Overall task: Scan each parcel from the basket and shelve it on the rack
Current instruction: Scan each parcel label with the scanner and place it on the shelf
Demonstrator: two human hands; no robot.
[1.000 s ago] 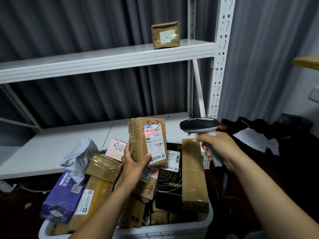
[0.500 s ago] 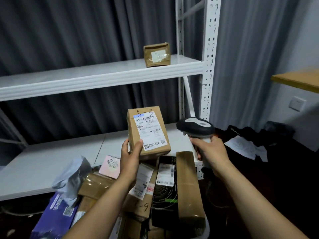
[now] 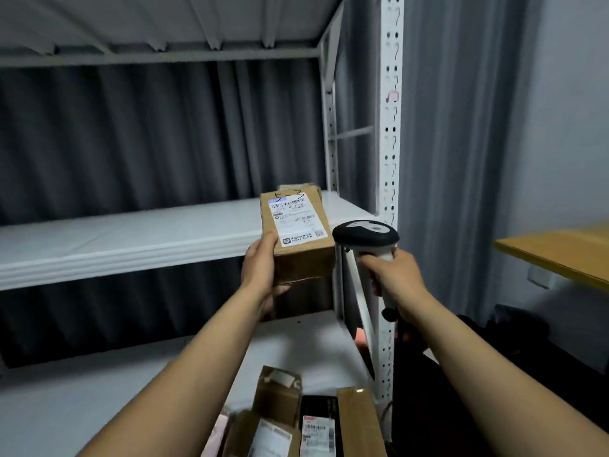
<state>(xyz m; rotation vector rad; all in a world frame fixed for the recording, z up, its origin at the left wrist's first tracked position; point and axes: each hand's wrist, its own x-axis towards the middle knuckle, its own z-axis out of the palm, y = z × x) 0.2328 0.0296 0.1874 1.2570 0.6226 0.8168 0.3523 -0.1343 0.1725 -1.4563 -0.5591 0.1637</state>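
My left hand (image 3: 260,268) grips a brown cardboard parcel (image 3: 296,235) with a white shipping label on top, held up at the front edge of the rack's middle shelf (image 3: 131,239). Behind it, another brown parcel (image 3: 298,188) lies on that shelf, mostly hidden. My right hand (image 3: 392,278) grips the handle of a barcode scanner (image 3: 364,234), its black and grey head just right of the held parcel. Several parcels (image 3: 296,420) in the basket show at the bottom edge; the basket itself is out of view.
The white rack upright (image 3: 390,159) stands right of the scanner. A lower shelf (image 3: 99,390) runs below, and an upper shelf's underside (image 3: 164,24) spans the top. A yellow wooden tabletop (image 3: 560,252) juts in at the right. Grey curtains hang behind.
My left hand has lifted the parcel up from over the basket to the middle shelf's edge. My right hand rose with the scanner. The view tilted upward, so the basket dropped low.
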